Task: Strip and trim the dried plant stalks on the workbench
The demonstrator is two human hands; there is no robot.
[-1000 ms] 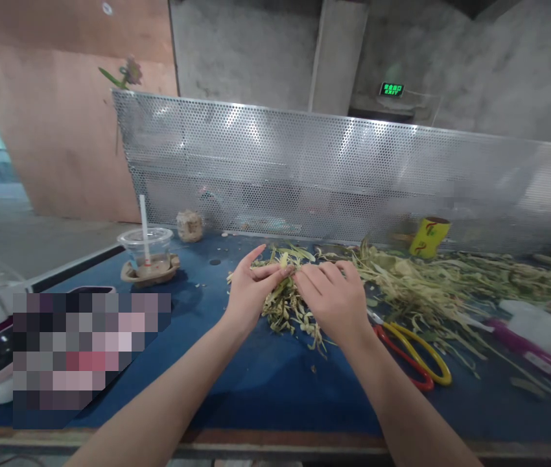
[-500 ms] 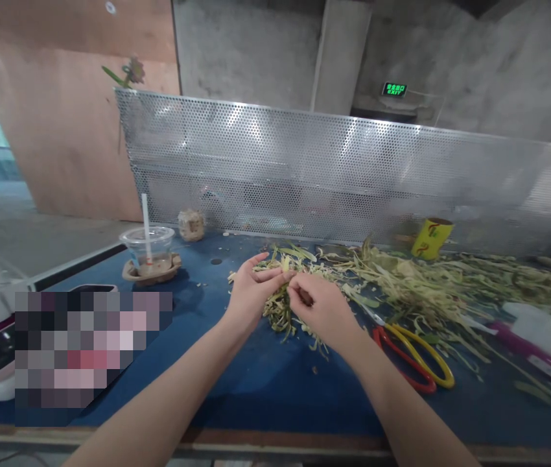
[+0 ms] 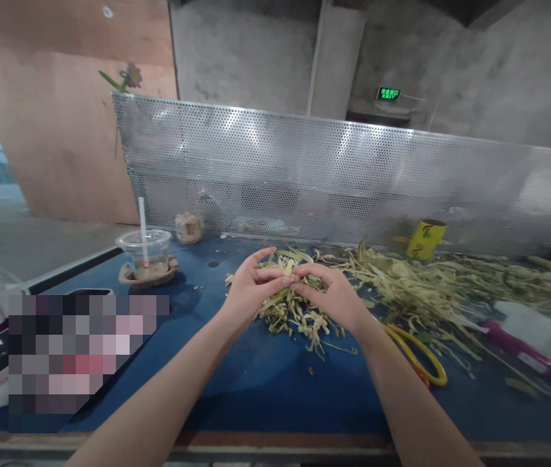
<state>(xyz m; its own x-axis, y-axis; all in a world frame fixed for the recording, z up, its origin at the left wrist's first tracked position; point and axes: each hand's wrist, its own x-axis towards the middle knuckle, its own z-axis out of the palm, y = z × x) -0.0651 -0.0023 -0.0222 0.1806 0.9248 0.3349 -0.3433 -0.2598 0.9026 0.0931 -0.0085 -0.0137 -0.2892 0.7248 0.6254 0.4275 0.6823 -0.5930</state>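
My left hand (image 3: 255, 283) pinches a small pale yellow-green plant piece (image 3: 289, 266) between thumb and fingers, its index finger stretched out above. My right hand (image 3: 330, 292) meets it from the right, thumb and fingertips pressed together at the same piece. Beneath both hands lies a pile of shredded green and pale plant bits (image 3: 299, 319) on the blue table (image 3: 256, 395). Partly hidden by my right forearm are scissors with yellow and red handles (image 3: 424, 353).
A larger heap of stalks and leaves (image 3: 416, 285) spreads on the right, with a yellow tube (image 3: 426, 239) behind and a purple-and-white tool (image 3: 531, 357) beside it. A plastic cup (image 3: 146, 250) stands left in a cardboard holder. A perforated metal panel (image 3: 256, 162) runs behind.
My right hand has turned from a curled fist to a flatter pinch and moved slightly up, its fingertips meeting the left ones. More of the pile below shows. The view has shifted slightly.
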